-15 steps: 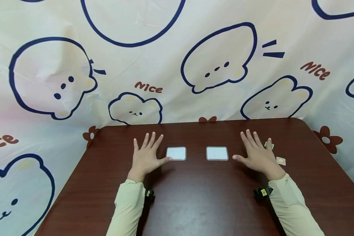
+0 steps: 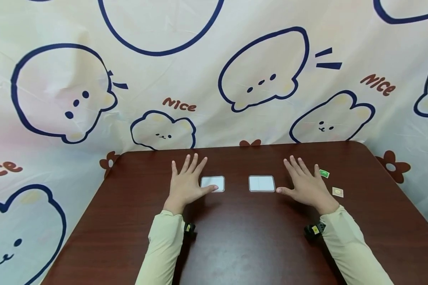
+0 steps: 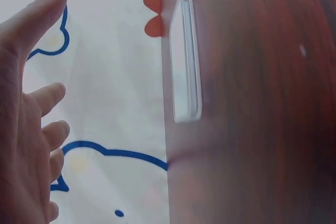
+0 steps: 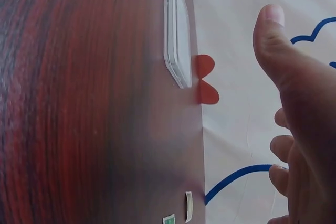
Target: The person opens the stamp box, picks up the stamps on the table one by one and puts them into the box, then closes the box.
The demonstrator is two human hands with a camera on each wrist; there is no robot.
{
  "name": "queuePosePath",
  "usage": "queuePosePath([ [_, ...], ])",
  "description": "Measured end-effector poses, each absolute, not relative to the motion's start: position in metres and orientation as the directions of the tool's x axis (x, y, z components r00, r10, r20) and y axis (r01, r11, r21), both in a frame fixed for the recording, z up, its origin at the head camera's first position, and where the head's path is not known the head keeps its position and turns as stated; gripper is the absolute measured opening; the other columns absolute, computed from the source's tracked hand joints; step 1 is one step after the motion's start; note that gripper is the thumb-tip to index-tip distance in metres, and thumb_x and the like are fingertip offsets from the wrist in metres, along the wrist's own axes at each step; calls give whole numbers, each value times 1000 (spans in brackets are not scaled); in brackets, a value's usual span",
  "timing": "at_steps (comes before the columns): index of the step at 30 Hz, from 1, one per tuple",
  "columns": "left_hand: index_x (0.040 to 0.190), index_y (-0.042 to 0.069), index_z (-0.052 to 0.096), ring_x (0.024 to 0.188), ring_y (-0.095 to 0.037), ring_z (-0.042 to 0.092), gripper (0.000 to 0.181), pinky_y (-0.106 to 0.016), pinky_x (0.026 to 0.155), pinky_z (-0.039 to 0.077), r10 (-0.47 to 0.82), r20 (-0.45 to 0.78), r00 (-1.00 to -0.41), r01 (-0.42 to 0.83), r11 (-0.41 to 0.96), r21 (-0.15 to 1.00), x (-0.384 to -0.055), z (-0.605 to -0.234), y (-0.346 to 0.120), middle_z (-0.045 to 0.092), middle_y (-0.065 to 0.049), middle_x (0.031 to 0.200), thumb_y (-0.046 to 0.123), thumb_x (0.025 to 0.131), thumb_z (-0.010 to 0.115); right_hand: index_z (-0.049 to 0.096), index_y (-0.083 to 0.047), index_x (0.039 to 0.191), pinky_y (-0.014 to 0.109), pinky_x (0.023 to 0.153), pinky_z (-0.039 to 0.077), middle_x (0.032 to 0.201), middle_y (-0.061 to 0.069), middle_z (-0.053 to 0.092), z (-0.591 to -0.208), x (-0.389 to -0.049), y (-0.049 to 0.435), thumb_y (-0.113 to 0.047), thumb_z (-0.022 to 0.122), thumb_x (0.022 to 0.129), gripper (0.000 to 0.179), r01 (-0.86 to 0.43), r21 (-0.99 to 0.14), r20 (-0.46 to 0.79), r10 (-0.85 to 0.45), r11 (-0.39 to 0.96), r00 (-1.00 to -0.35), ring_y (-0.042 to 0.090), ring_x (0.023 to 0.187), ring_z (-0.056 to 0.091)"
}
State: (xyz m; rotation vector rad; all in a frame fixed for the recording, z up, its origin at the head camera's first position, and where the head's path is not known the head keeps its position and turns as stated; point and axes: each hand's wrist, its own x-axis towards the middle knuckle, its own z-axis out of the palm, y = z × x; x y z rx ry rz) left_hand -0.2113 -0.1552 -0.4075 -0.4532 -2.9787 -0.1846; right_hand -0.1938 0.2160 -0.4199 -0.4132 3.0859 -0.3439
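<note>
Two flat white rectangular cases with clear edges lie side by side on the table, a left case (image 2: pixel 208 181) and a right case (image 2: pixel 261 183). My left hand (image 2: pixel 186 190) hovers with fingers spread, its thumb overlapping the left case in the head view. Fingers of my right hand (image 2: pixel 308 188) are spread too, the thumb tip just right of the right case. Both hands hold nothing. In the left wrist view one case (image 3: pixel 185 61) stands apart from the hand; the right wrist view also has a case (image 4: pixel 177 32) away from the thumb.
Right of my right hand lie a small green card (image 2: pixel 324 173) and a small beige card (image 2: pixel 337 192). The dark brown table (image 2: pixel 232 237) ends at a pale curtain (image 2: pixel 207 79) with blue cartoon outlines.
My left hand has moved right, its thumb further over the left case. My right hand has shifted slightly left, uncovering more of the green card. The cases lie as before.
</note>
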Motion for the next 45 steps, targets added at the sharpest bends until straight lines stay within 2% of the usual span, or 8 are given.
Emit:
queuePosePath([
  [14,155,33,17,152,-23,6,99,-59,118,-7,356,97,-930,366,922,126,-223,-404,-123,12,-2,163,82,76,49,21,-7,154,72,110,10,160,19,19,-426,-206,201,-65,60,83,99,-338,-181,10,-342,924,-940,42,146,19],
  [25,155,34,18,152,-21,6,98,-59,119,-1,416,57,-908,420,900,116,-232,-414,-91,13,-1,163,81,75,51,22,-7,154,71,110,10,160,18,20,-432,-210,189,-59,64,83,97,-355,-209,-31,-369,911,-929,39,147,19],
  [34,154,34,19,152,-21,8,99,-60,118,3,466,30,-884,466,877,119,-237,-419,-71,14,-1,163,82,74,52,25,-7,153,69,111,15,159,16,23,-434,-220,182,-58,66,82,96,-375,-209,-50,-393,903,-918,38,146,24],
  [45,154,34,22,151,-19,15,99,-56,119,11,510,24,-860,506,845,174,-245,-430,-53,19,0,162,81,74,54,33,-6,150,66,108,27,154,16,36,-443,-225,183,-59,70,79,96,-377,-238,-39,-397,895,-917,36,141,35],
])
